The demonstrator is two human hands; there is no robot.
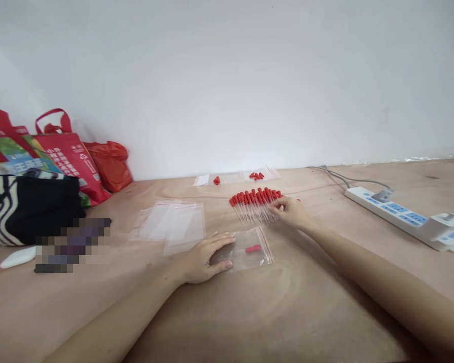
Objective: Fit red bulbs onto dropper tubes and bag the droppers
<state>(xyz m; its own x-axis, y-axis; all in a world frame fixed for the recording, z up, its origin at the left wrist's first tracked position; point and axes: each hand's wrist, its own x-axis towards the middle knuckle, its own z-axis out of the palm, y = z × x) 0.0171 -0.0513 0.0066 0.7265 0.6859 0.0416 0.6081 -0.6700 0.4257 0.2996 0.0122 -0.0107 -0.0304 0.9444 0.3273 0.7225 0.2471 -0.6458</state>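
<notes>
My left hand (211,258) lies with thumb and fingers apart on the left part of a clear zip bag (263,259). Inside that bag is a glass dropper with a red rubber bulb (253,248); the hand partly covers the bag. Beyond it, several red-bulbed droppers (254,197) lie side by side in a row, bulbs toward the wall. At the row's right end, my right hand (290,212) pinches a dropper, mostly hidden by the fingers. Flat zip bags (185,222) overlap one another to the left of the row.
Near the wall lie a bag with loose red bulbs (256,176) and glass tubes. A white power strip (395,214) with plugs and grey cable stands at right. Shopping bags (70,156), a red plastic bag (111,166) and a black striped cloth item (38,206) sit at left.
</notes>
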